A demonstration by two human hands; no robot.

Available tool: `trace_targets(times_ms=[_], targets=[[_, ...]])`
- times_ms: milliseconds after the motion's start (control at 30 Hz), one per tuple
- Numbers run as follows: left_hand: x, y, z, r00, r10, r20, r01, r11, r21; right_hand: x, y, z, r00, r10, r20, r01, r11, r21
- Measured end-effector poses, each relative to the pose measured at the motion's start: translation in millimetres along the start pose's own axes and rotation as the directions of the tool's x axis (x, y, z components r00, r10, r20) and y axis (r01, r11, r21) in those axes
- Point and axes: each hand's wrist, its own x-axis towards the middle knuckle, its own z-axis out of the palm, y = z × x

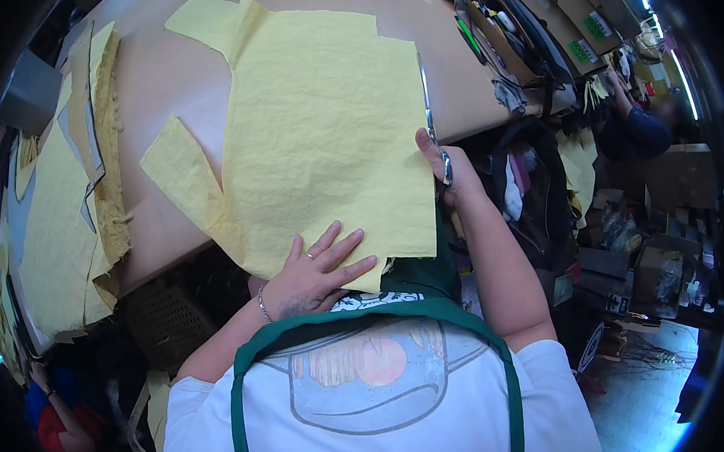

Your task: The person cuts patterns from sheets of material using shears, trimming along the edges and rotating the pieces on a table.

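Nearest the camera, a white T-shirt (483, 417) is overlaid by a green apron (378, 309), the upper edge of which is bowed forward from the chest. At far left, a pile of yellow cloth pieces (49, 273) is laid along the worktable (142, 71), a ragged, frayed border being turned toward the middle. Next, a large yellow fabric panel (326, 127) is spread across the tabletop, its lower part carried past the table edge toward the apron. Two narrower lengths (175, 165) are seen jutting from its left side; whether they are joined to it or tucked beneath cannot be told. On the panel's lower part the left hand (318, 277) is laid palm down, fingers spread, nothing gripped. At the right edge, metal scissors (430, 116) are held by the right hand (463, 178), fingers curled about the handles; how far the blades are parted cannot be made out. Farther right, a black bag (532, 225) is set beside the table. Since the lower cloth is not backed by the tabletop, sagging or slipping could be caused by uneven palm pressure, and a cut made then might be skewed.
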Motion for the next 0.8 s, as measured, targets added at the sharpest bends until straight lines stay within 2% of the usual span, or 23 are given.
trace_targets(times_ms=[67,167,267,367,467,567,667,800], targets=[[-1,0,0,1.0,-0.001,0.005,0.001,1.0,0.002,4,3,1,0.996,-0.082,-0.019,0.082,0.997,-0.002],[-2,-1,0,1.0,0.011,-0.008,-0.011,1.0,0.001,-13,-31,1,0.995,0.102,-0.003,-0.102,0.995,0.003],[-3,-1,1,1.0,0.023,-0.017,-0.023,1.0,0.007,15,-24,-11,0.984,0.177,0.036,-0.173,0.98,-0.097],[-5,-1,1,0.999,0.023,-0.023,-0.023,1.0,0.009,16,-24,-10,0.986,0.137,0.094,-0.132,0.989,-0.062],[-6,-1,0,1.0,0.016,-0.024,-0.016,1.0,-0.01,32,0,-4,0.992,-0.127,-0.026,0.127,0.992,-0.009],[-6,-2,2,1.0,0.018,-0.018,-0.018,1.0,-0.002,28,2,-6,0.999,-0.05,-0.019,0.048,0.995,-0.085],[-7,-1,0,1.0,0.012,-0.004,-0.012,1.0,-0.005,25,1,-4,0.997,-0.068,-0.029,0.067,0.996,-0.06],[-8,-1,0,1.0,0.016,-0.014,-0.016,1.0,-0.019,25,-7,-7,0.999,-0.007,0.041,0.008,1.0,-0.024]])
